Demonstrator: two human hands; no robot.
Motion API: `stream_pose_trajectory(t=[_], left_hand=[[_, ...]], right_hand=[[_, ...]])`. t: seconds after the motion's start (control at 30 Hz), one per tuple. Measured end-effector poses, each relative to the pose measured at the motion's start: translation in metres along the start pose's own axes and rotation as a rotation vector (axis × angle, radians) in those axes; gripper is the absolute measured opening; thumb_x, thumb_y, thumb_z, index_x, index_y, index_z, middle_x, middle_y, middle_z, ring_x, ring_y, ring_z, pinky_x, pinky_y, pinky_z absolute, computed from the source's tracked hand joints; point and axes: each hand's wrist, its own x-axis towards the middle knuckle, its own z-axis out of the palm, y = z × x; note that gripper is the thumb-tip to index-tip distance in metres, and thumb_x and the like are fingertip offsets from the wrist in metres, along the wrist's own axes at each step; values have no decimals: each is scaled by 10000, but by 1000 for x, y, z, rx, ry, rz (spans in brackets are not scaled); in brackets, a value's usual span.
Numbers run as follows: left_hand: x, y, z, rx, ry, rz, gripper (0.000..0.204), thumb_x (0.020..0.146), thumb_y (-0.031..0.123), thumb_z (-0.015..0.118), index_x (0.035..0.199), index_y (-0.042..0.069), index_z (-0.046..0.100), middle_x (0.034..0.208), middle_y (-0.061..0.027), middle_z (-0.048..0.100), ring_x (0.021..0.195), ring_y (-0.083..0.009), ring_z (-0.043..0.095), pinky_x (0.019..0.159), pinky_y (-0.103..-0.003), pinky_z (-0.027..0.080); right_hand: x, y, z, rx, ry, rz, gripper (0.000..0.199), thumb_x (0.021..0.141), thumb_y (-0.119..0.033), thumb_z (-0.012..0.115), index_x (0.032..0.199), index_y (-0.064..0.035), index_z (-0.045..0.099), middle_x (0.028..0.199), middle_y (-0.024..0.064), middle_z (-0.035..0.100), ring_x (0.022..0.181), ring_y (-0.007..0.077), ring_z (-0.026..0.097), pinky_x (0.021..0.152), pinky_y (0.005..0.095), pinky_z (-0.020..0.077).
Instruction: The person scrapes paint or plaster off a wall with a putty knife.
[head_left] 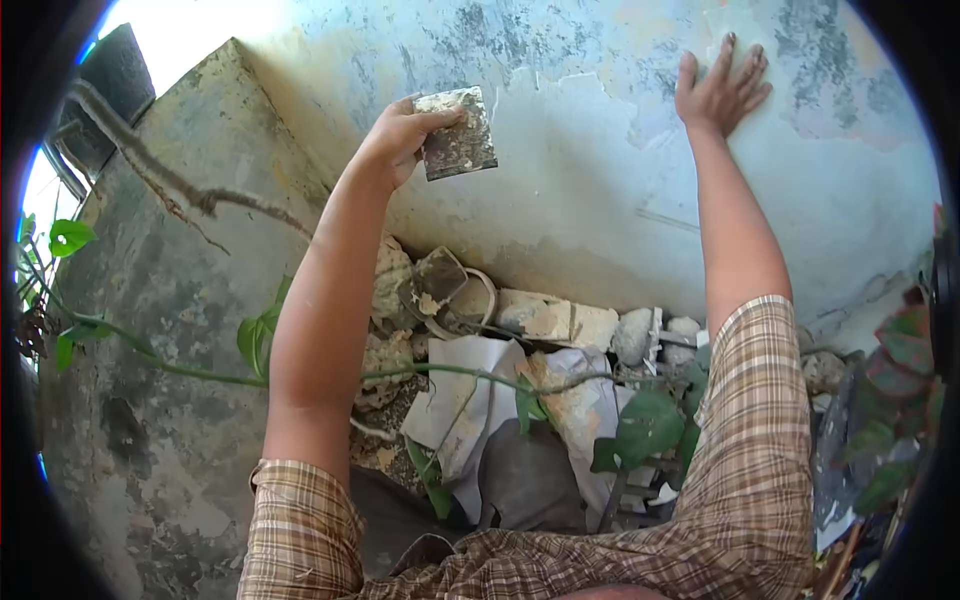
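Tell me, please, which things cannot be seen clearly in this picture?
- Head view: the back of the flat tool, which faces the wall, is hidden.
- The left hand covers the tool's left edge.
- The palm of the right hand lies flat on the wall, unseen.
- The rubble is partly covered by grey sheets and vine leaves.
- The dark fisheye rim cuts off the plant at right.
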Motion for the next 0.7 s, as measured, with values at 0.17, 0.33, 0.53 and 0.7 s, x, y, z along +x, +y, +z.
stream_pose_trajectory(t=[0.17, 0.33, 0.53, 0.7], left_hand=[[14, -49, -14, -975, 133, -11, 304, 918, 157, 605, 1107, -65, 518, 967, -192, 637, 846, -230, 663, 662, -316, 613], [0, -96, -1, -1120, 60, -261, 215, 909, 88, 585, 1087, -29, 563, 1013, -133, 620, 910, -199, 644, 749, -294, 583], [-49, -119, 23, -282, 354, -55, 307, 882, 54, 626, 1175, 57, 536, 1076, -67, 616, 908, -177, 617, 760, -295, 510], [-42, -120, 5, -940, 322, 150, 243, 900, 63, 611, 1134, 65, 545, 1067, -40, 623, 946, -169, 615, 786, -328, 526]], right_hand=[[3, -5, -5, -19, 102, -80, 614, 866, -496, 475, 1394, -190, 401, 1445, 163, 303, 1341, 348, 278, 1080, 593, 164], [-3, -1, 6, -9, 144, -86, 590, 869, -482, 468, 1383, -197, 415, 1433, 157, 319, 1338, 344, 281, 1081, 580, 168], [2, 1, 8, -11, 168, -94, 581, 867, -471, 471, 1379, -201, 424, 1427, 147, 335, 1331, 337, 299, 1084, 565, 172], [1, 5, 9, -55, 152, -70, 585, 869, -460, 473, 1393, -210, 404, 1428, 140, 342, 1332, 327, 303, 1089, 550, 175]])
